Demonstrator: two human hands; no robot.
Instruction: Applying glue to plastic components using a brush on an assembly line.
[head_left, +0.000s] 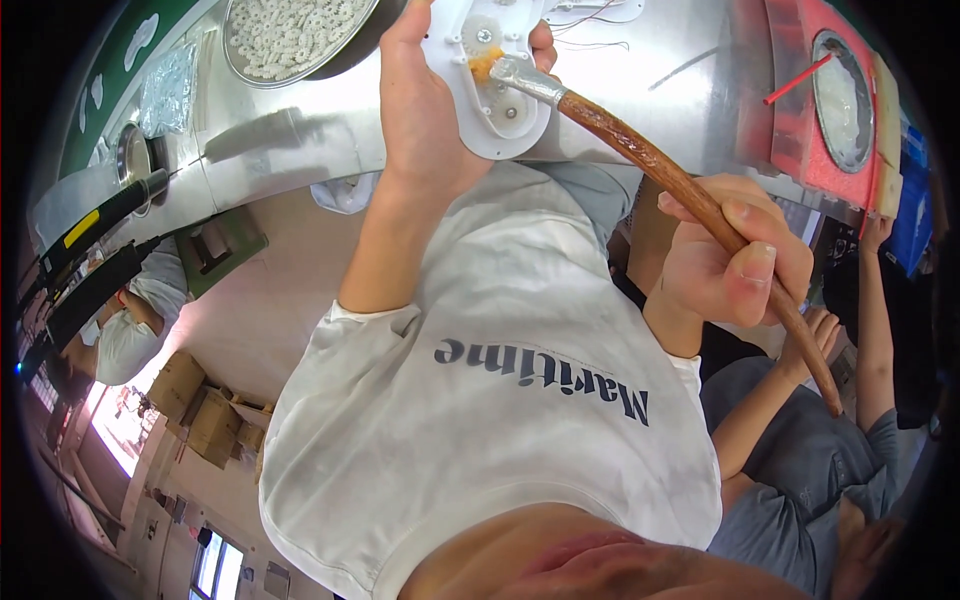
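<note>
- Amber grease [483, 66] sits in a blob on the white plastic housing [490, 85], right among the small white gears, and the brush [640, 150] tip is touching it. From my seat that blob looks generous; I'd judge it could smear past the gears onto the bare shell if the bristles get pushed sideways.
- My left hand [425, 105] has its fingers wrapped closed around the housing's left edge, holding it up above the steel tabletop [620, 70] rather than resting on it. With only that one-sided grip, brush pressure could tip the piece or twist it in the palm.
- My right hand [735, 255] is closed on the brown handle, thumb pressed on top, well back from the metal ferrule. Gripped that far back (the handle looks slick with old grease), the tip is harder to steer, so I could overshoot or let it slip.
- Thin wires [590, 20] trail off the housing's top; a stray stroke might snag them or grease them.
- A steel bowl of white rings [290, 35] stands just left of my hand; flicked grease could land in it.
- A co-worker's arm [770, 400] is near the handle's tail end, and a bump there would jolt the tip.
</note>
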